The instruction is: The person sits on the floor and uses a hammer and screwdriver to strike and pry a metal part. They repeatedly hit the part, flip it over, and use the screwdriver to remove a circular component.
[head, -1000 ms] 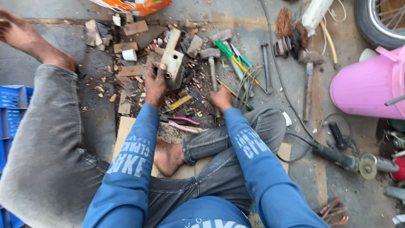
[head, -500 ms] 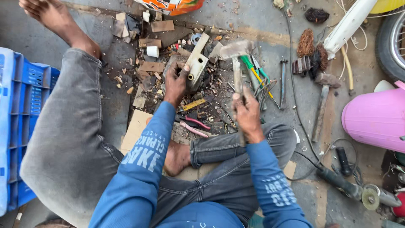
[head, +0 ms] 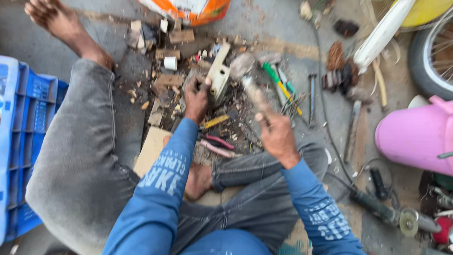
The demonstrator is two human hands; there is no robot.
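I sit on the ground with blue sleeves and grey trousers, one bare foot tucked under. My left hand (head: 196, 97) presses on a cream-coloured metal part (head: 218, 75) lying among scrap. My right hand (head: 276, 134) grips the handle of a hammer (head: 247, 71), whose blurred head hangs just right of the cream part. Pink-handled pliers (head: 214, 144) lie on the ground below my left hand.
A blue crate (head: 23, 137) stands at the left. Screwdrivers and hand tools (head: 288, 89) lie right of the hammer. A pink plastic container (head: 415, 139), an angle grinder (head: 391, 215) with cable and a wheel (head: 432, 56) crowd the right. Wood scraps (head: 170, 52) lie ahead.
My right hand has lifted off the ground with the hammer, which now swings blurred above the scrap. My left hand stays on the cream part. The view has shifted right.
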